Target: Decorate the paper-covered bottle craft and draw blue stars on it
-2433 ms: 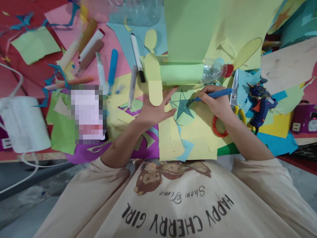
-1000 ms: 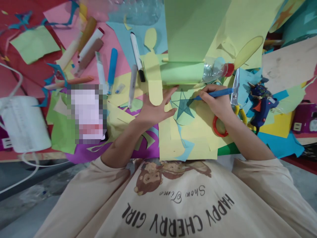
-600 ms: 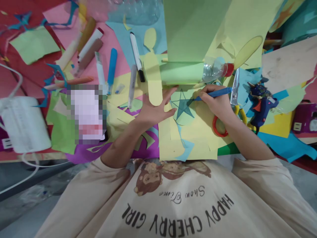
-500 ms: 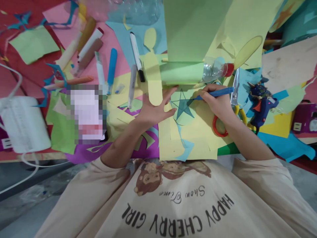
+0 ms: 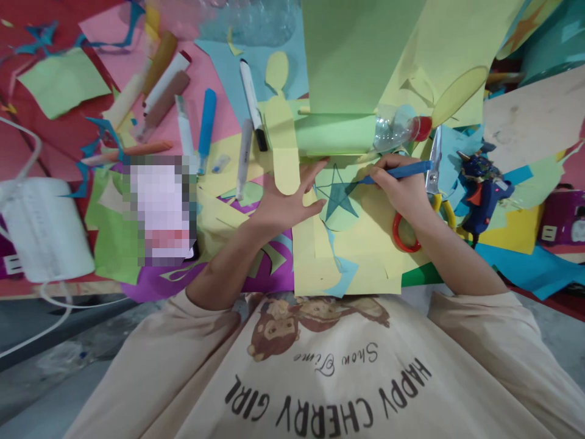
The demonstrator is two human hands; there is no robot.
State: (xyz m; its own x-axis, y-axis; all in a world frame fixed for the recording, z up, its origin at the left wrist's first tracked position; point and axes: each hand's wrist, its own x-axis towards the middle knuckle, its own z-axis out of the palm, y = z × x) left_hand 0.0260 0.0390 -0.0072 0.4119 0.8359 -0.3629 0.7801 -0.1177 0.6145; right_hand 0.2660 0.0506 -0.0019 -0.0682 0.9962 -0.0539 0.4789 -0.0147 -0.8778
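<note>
Between my hands lies a pale green paper circle [image 5: 342, 221] bearing a blue star [image 5: 340, 194], mostly coloured in; its left upper point is only outlined. My right hand [image 5: 397, 183] grips a blue marker [image 5: 409, 170], its tip at the star's right side. With fingers spread, my left hand [image 5: 287, 198] rests at the circle's left edge. A pale yellow paper strip with rounded ends [image 5: 286, 164] lies over part of that hand. Just beyond the star, pale green paper is wrapped around a clear plastic bottle [image 5: 393, 130] with a red cap.
Scissors with red and yellow handles [image 5: 406, 235] lie under my right wrist. A blue glue gun [image 5: 484, 201] is further right. Several markers [image 5: 208, 125] and paper scraps spread to the left, near a blurred-out phone [image 5: 159, 210] and a white corded device [image 5: 46, 228].
Almost nothing differs. The blue marker's tip has shifted very slightly at the star's right side, while my left hand stays in place.
</note>
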